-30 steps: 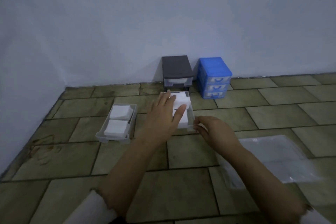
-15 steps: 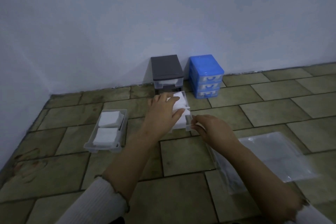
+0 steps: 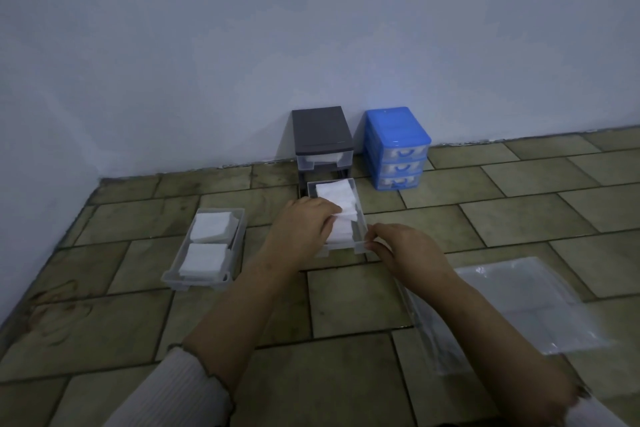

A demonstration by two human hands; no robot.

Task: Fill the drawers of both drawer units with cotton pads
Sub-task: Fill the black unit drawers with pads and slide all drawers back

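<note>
A grey drawer unit (image 3: pixel 321 133) and a blue drawer unit (image 3: pixel 396 146) stand against the wall. A clear drawer (image 3: pixel 360 218) holding white cotton pads (image 3: pixel 337 196) lies on the floor, its far end at the grey unit's lower slot. My left hand (image 3: pixel 304 230) rests on the drawer's left side, fingers curled over the pads. My right hand (image 3: pixel 405 248) pinches the drawer's front right corner. A second clear drawer (image 3: pixel 235 246) with two stacks of pads sits to the left.
A clear plastic bag (image 3: pixel 519 308) lies on the tiled floor at the right, beside my right forearm. The grey unit's top drawer (image 3: pixel 325 159) is in place with something white in it. The blue unit's three drawers are closed.
The drawer with pads has slid away from me toward the grey unit. My left fingers have curled down over the pads. The view has shifted slightly.
</note>
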